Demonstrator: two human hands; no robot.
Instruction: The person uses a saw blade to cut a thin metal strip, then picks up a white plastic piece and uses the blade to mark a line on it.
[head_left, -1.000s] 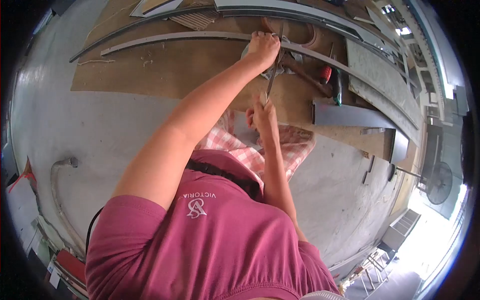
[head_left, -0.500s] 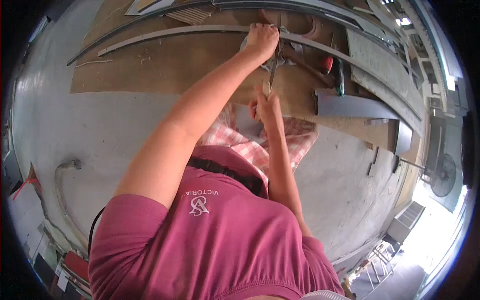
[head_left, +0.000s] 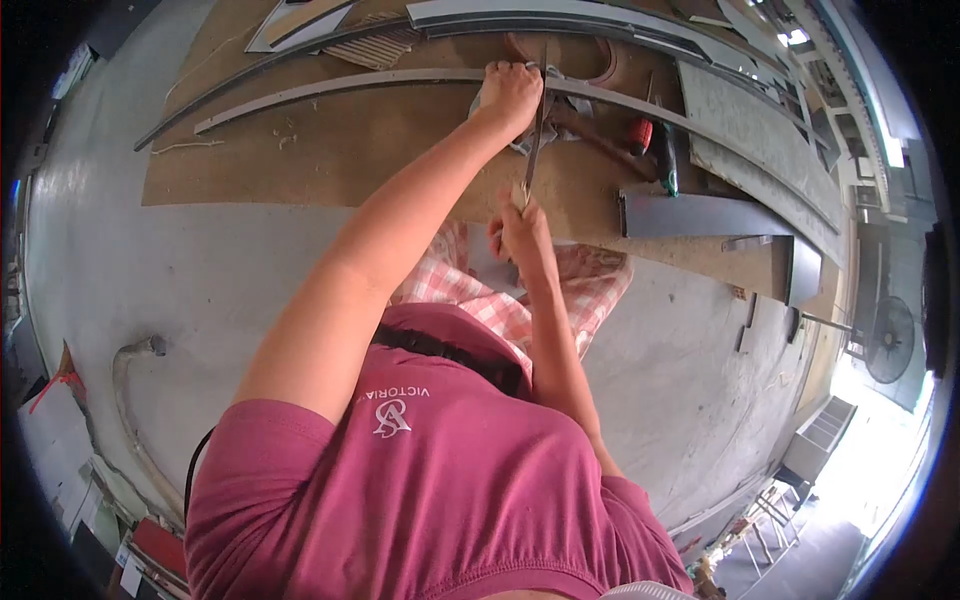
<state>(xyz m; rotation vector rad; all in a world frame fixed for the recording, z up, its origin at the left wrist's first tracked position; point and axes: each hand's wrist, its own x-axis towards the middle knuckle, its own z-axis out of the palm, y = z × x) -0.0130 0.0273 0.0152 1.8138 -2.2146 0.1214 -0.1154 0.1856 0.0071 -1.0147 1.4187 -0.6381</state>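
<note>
My left hand [head_left: 512,97] is closed over a long, thin grey strip [head_left: 380,77], pressing it down over a crumpled cloth [head_left: 573,78] on the brown board. Just right of its fingers, the narrow dark blade of what looks like a hand saw [head_left: 537,140] crosses the strip, seen nearly edge-on. My right hand [head_left: 524,238] is wrapped round the saw's pale handle, nearer my body. The contact between blade and strip is too small to make out. Red-and-white checked cloth [head_left: 590,290] hangs at my waist below the right hand.
The brown board [head_left: 240,150] carries more long strips along its far side. To the right lie a red-and-black tool [head_left: 640,132], a green-tipped tool [head_left: 668,175], a dark panel [head_left: 700,213] and a grey plank [head_left: 745,135]. A fan [head_left: 888,340] stands far right.
The whole view has shifted, so the board and strips sit slightly lower and further left. My right hand and the saw are drawn slightly towards me; my left hand keeps its hold.
</note>
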